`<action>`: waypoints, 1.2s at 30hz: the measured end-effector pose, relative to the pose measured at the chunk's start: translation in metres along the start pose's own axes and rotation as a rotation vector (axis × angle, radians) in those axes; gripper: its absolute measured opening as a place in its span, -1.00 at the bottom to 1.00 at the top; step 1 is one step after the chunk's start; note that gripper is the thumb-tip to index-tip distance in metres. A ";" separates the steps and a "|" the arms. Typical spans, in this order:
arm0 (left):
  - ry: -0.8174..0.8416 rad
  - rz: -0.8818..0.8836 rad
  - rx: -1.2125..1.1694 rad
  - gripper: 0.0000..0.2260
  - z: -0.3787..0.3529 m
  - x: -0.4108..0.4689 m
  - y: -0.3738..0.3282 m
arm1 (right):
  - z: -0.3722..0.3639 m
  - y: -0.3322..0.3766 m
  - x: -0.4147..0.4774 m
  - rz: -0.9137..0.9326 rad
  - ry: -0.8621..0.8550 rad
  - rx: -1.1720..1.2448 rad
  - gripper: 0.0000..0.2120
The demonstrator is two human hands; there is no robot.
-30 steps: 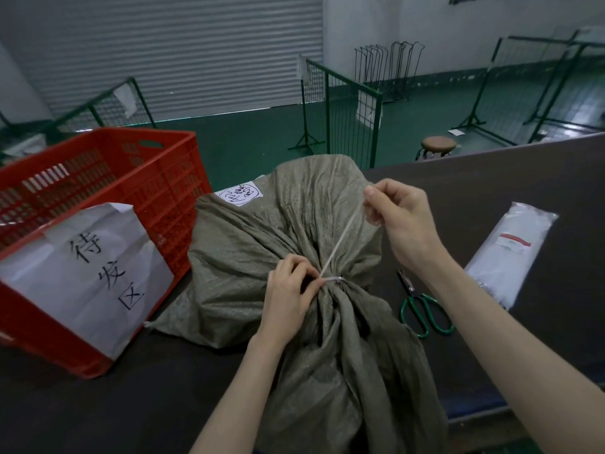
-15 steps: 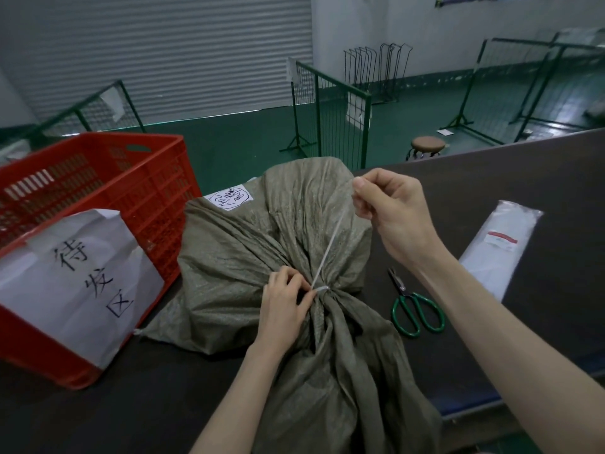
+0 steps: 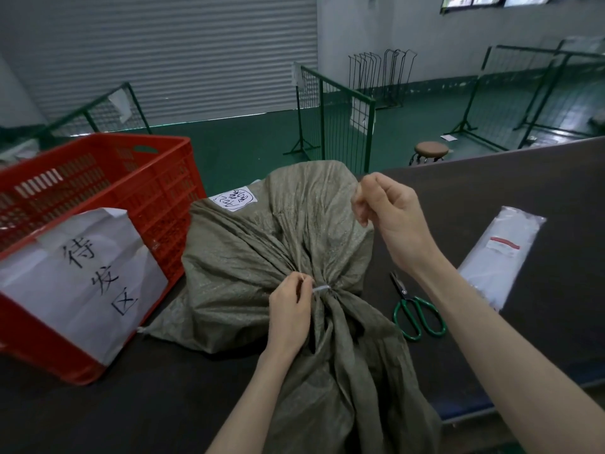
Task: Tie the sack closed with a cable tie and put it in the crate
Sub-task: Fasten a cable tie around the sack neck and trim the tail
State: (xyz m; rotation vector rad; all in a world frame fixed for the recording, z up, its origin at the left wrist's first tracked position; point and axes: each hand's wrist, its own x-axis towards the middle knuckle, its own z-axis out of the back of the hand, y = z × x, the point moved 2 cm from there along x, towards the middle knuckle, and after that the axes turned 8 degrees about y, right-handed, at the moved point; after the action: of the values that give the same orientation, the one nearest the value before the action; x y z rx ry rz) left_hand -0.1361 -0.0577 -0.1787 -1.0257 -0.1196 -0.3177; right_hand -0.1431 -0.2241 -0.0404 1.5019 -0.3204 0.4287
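The sack [image 3: 278, 257] lay on the dark tabletop [image 3: 540, 198], just right of the red crate [image 3: 98, 178] and not yet in it. Its neck was gathered into a tight bunch, and a pale cable tie [image 3: 320, 289] ringed that bunch. The left hand [image 3: 289, 311] was closed at the neck, fingertips pinching at the tie's head. The right hand [image 3: 389, 217] was raised above the sack with thumb and forefinger pressed together as if gripping the tie's tail; the tail itself was too blurred to make out, so whether it held anything could not be told for sure.

By the look of it, the cinching was nearly done: the tie sat close around the fabric with little slack showing. What seemed left was a last tug, perhaps trimming the tail with the green-handled scissors [image 3: 415, 309] lying just right of the sack, then lifting the sack across into the crate. The crate held no sack that could be seen; a white paper sign [image 3: 82, 283] with handwritten characters hung over its near wall.

A clear packet [image 3: 504, 253] of white items lay farther right on the tabletop. Beyond it was a warehouse room: green floor [image 3: 248, 139], a grey roller shutter [image 3: 163, 50], green wire-mesh barriers [image 3: 337, 109], and a small round stool [image 3: 430, 149].
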 end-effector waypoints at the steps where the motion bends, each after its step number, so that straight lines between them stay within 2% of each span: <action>1: -0.007 0.033 -0.035 -0.81 0.002 -0.002 -0.001 | 0.001 -0.002 -0.002 -0.007 0.005 0.002 -0.67; 5: -0.050 0.158 -0.203 -0.79 0.004 -0.010 0.002 | 0.013 -0.027 -0.014 -0.090 -0.033 -0.014 -0.76; 9: -0.135 0.323 -0.551 -0.79 0.002 -0.014 0.015 | 0.032 -0.070 -0.034 -0.205 -0.114 -0.090 -0.80; 13: -0.274 0.499 -0.906 -0.78 0.002 -0.021 0.020 | 0.061 -0.121 -0.064 -0.415 -0.221 -0.199 -0.73; 16: -0.340 0.588 -1.054 -0.80 0.005 -0.026 0.026 | 0.083 -0.156 -0.091 -0.575 -0.293 -0.303 -0.72; 20: -0.380 0.602 -1.088 -0.83 0.013 -0.031 0.037 | 0.100 -0.177 -0.117 -0.719 -0.313 -0.529 -0.78; 23: -0.374 0.574 -1.067 -0.82 0.015 -0.035 0.044 | 0.106 -0.188 -0.130 -0.793 -0.279 -0.691 -0.95; 26: -0.373 0.529 -1.028 -0.80 0.014 -0.035 0.046 | 0.109 -0.205 -0.141 -0.908 -0.127 -0.868 -0.77; 29: -0.372 0.489 -0.990 -0.80 0.015 -0.034 0.044 | 0.106 -0.213 -0.149 -0.986 -0.027 -0.991 -0.70; 36: -0.370 0.406 -0.934 -0.81 0.019 -0.033 0.038 | 0.101 -0.213 -0.143 -1.032 -0.098 -0.957 -0.66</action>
State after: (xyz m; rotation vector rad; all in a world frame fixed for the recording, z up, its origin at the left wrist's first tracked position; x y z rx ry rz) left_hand -0.1541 -0.0167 -0.2083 -1.9927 -0.0907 0.2300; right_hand -0.1649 -0.3392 -0.2898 0.5821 0.1937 -0.5737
